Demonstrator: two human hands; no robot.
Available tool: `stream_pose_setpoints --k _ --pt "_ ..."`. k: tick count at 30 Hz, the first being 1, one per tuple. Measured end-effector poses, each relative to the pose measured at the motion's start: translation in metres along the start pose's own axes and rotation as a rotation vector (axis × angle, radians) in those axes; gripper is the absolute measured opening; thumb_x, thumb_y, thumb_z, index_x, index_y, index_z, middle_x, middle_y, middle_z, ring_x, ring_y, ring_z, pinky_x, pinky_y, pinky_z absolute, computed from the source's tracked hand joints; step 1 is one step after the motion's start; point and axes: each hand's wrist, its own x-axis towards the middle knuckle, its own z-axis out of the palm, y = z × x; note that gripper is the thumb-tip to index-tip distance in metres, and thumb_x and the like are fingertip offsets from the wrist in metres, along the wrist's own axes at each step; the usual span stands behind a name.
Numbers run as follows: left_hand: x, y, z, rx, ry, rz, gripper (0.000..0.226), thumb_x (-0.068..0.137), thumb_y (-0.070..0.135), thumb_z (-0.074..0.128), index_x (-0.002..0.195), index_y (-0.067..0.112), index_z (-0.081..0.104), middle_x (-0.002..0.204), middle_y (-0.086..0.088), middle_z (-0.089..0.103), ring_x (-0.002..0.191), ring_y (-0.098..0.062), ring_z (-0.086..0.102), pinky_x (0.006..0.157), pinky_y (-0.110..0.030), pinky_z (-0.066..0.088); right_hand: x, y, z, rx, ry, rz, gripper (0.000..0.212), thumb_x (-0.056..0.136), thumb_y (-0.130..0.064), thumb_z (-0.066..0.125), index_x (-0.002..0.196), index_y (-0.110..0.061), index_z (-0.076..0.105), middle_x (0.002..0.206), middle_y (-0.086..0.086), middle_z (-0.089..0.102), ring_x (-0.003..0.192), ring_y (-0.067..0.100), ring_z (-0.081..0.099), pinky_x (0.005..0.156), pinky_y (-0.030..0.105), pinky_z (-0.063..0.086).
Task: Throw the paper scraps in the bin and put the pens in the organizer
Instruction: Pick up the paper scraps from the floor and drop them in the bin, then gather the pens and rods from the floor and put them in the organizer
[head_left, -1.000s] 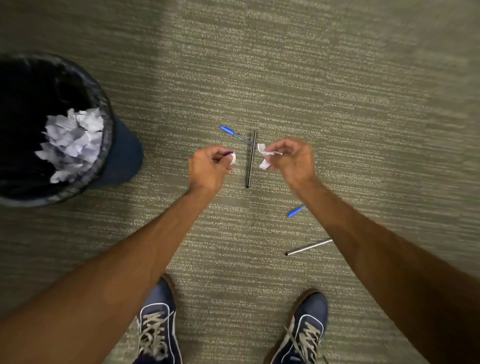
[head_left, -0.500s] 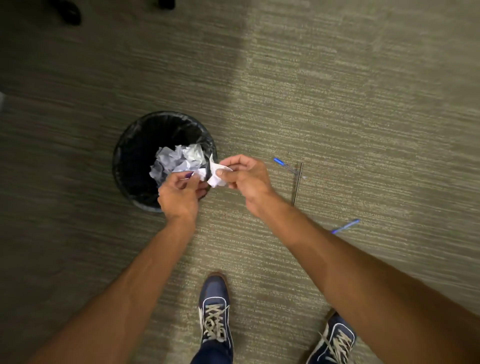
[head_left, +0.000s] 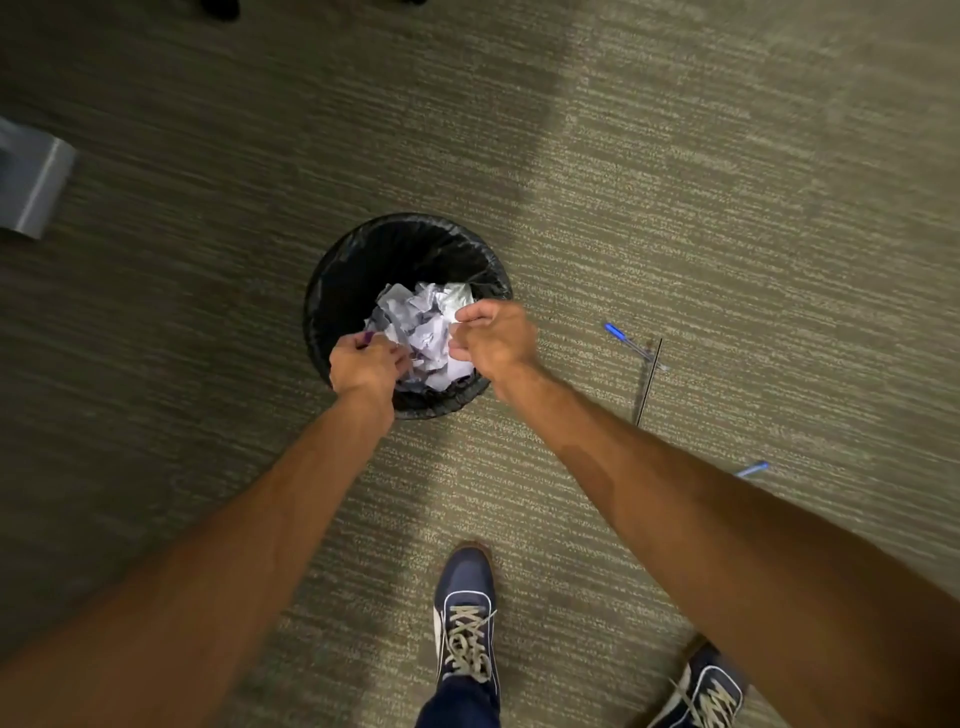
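A black bin (head_left: 402, 224) with a bag liner stands on the carpet, with crumpled white paper scraps (head_left: 434, 325) heaped inside. Both hands hang over its near rim. My left hand (head_left: 363, 366) points its fingers down at the heap and pinches a small purple thing at the thumb. My right hand (head_left: 493, 338) is loosely curled with thumb and forefinger apart, and I see no paper in it. To the right on the floor lie a blue-capped clear pen (head_left: 631, 345), a thin black pen (head_left: 649, 382) and a blue pen (head_left: 751, 469) partly behind my right forearm. No organizer is in view.
Grey-green carpet runs all around the bin. A grey object (head_left: 31, 182) sits at the left edge. My blue shoes (head_left: 465, 623) (head_left: 709, 688) stand below the bin, and dark shapes (head_left: 218, 8) show at the top edge.
Both hands went from the pens on the floor to above the bin, carrying white scraps. The scrap seen in my right hand half a second ago no longer shows there.
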Motion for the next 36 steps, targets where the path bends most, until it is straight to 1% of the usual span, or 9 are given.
stream_pose_setpoints --k 3,7,11,14,16,22,29,32,36 --pt "0.003 0.000 -0.001 0.065 -0.016 0.025 0.013 0.103 0.006 0.050 0.113 0.013 0.054 0.090 -0.009 0.067 0.073 -0.017 0.067 0.067 -0.030 0.060 -0.001 0.001 -0.003 -0.015 -0.012 -0.026 0.019 0.091 0.006 0.060 0.104 -0.002 0.071 0.093 0.011 0.072 0.089 0.033 0.074 0.082 0.048 0.061" --pt "-0.016 0.000 -0.001 0.433 -0.046 0.245 0.023 0.101 0.017 0.053 0.121 0.015 0.064 0.113 -0.012 0.071 0.098 -0.027 0.071 0.089 -0.039 0.061 -0.013 0.005 -0.016 -0.061 -0.030 -0.111 0.023 0.093 0.002 0.060 0.112 -0.007 0.067 0.088 0.000 0.068 0.088 0.029 0.074 0.077 0.048 0.062" --pt "-0.063 -0.005 0.009 0.658 -0.086 0.633 0.024 0.097 0.010 0.055 0.117 0.010 0.068 0.107 -0.011 0.072 0.084 -0.012 0.062 0.067 0.003 0.040 -0.039 0.025 -0.045 -0.112 0.039 -0.234 0.022 0.093 0.001 0.060 0.111 -0.009 0.065 0.092 -0.005 0.065 0.085 0.026 0.072 0.069 0.038 0.063" --pt "-0.100 -0.014 0.026 0.681 -0.141 0.749 0.023 0.096 0.006 0.054 0.115 0.005 0.068 0.112 -0.014 0.071 0.091 -0.015 0.062 0.076 -0.012 0.042 -0.060 0.059 -0.081 -0.076 0.107 -0.221 0.024 0.092 0.003 0.060 0.114 -0.007 0.064 0.108 0.010 0.068 0.089 0.031 0.071 0.072 0.043 0.062" --pt "-0.119 -0.030 0.040 0.708 -0.209 0.773 0.022 0.097 0.004 0.054 0.115 0.003 0.067 0.110 -0.015 0.070 0.091 -0.017 0.063 0.076 -0.017 0.046 -0.073 0.090 -0.110 -0.054 0.183 -0.183 0.023 0.092 0.003 0.060 0.112 -0.007 0.065 0.109 0.013 0.069 0.089 0.031 0.070 0.073 0.044 0.061" --pt "-0.163 -0.117 0.081 0.870 -0.469 0.791 0.018 0.094 -0.001 0.057 0.105 0.007 0.070 0.104 -0.008 0.069 0.080 -0.012 0.059 0.068 0.007 0.035 -0.100 0.209 -0.204 0.046 0.390 -0.014 0.014 0.092 0.008 0.058 0.103 0.006 0.065 0.090 0.033 0.066 0.080 0.045 0.064 0.076 0.060 0.053" --pt "-0.189 -0.244 0.120 0.991 -0.719 0.673 0.017 0.095 0.002 0.059 0.102 0.014 0.069 0.106 0.000 0.070 0.084 -0.012 0.064 0.067 -0.007 0.043 -0.096 0.344 -0.296 0.051 0.526 0.293 0.019 0.090 -0.015 0.064 0.075 -0.025 0.062 0.075 0.007 0.068 0.072 0.033 0.066 0.075 0.049 0.058" --pt "-0.187 -0.288 0.138 0.995 -0.744 0.605 0.016 0.098 0.005 0.058 0.101 0.016 0.068 0.097 0.002 0.070 0.081 -0.016 0.067 0.063 -0.017 0.046 -0.072 0.391 -0.324 0.056 0.479 0.430 0.010 0.087 -0.028 0.064 0.078 -0.024 0.065 0.091 0.012 0.074 0.092 0.037 0.071 0.085 0.050 0.059" --pt "-0.176 -0.330 0.159 1.030 -0.732 0.510 0.014 0.100 0.008 0.057 0.108 0.016 0.066 0.101 -0.001 0.070 0.077 -0.024 0.072 0.045 -0.018 0.048 -0.036 0.430 -0.336 0.019 0.481 0.524 0.031 0.084 -0.044 0.066 0.083 -0.013 0.065 0.094 0.018 0.074 0.091 0.037 0.072 0.084 0.050 0.060"
